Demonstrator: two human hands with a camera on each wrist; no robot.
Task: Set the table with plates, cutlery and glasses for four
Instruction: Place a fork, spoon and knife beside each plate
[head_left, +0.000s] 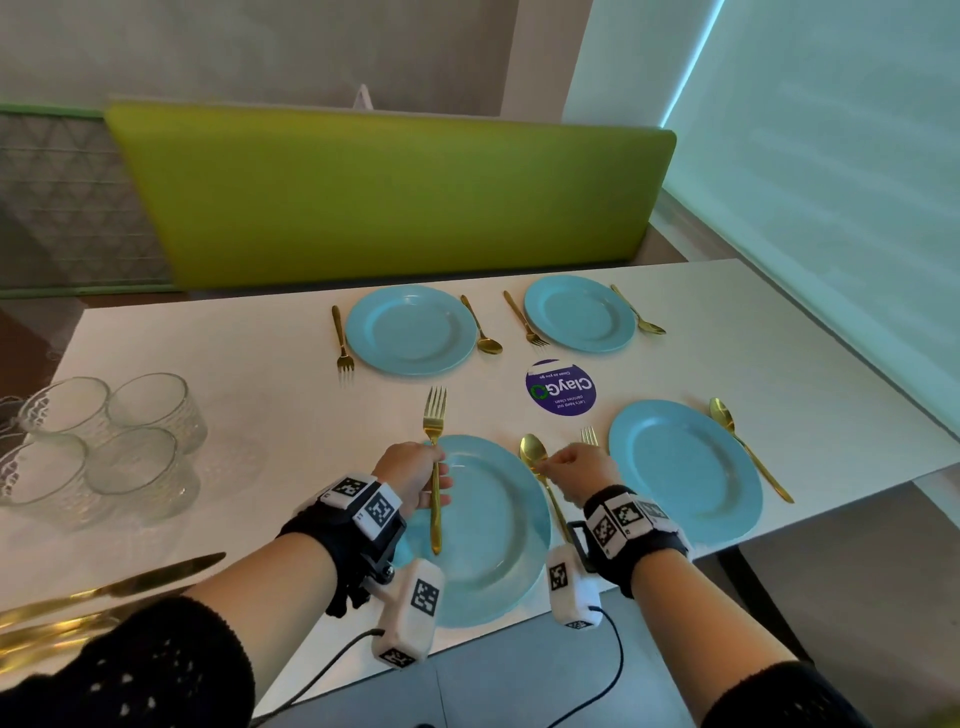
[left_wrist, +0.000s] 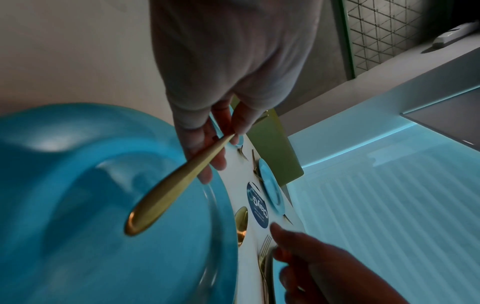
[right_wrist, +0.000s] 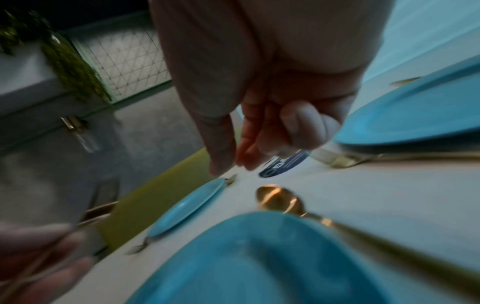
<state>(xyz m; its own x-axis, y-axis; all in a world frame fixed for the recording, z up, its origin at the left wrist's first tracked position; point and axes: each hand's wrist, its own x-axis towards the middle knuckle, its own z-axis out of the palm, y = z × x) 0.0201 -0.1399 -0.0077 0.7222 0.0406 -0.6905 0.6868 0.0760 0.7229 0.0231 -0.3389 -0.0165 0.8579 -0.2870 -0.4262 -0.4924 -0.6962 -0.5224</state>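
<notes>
Four blue plates lie on the white table (head_left: 260, 374). My left hand (head_left: 415, 478) pinches a gold fork (head_left: 435, 431) by its handle (left_wrist: 168, 193) and holds it above the left rim of the near-left plate (head_left: 493, 545), tines pointing away. A gold spoon (head_left: 533, 451) lies on the table along that plate's right rim. My right hand (head_left: 574, 462) hovers just over the spoon's handle; in the right wrist view its fingers (right_wrist: 259, 133) hang loosely curled and hold nothing, with the spoon (right_wrist: 278, 199) flat below. The near-right plate (head_left: 685, 467) and both far plates each have a fork and a spoon beside them.
Several clear glasses (head_left: 104, 441) stand grouped at the table's left end. Gold knives (head_left: 104, 587) lie at the near-left corner. A round purple sticker (head_left: 560, 387) marks the table's middle. A green bench back (head_left: 389, 197) stands behind the far edge.
</notes>
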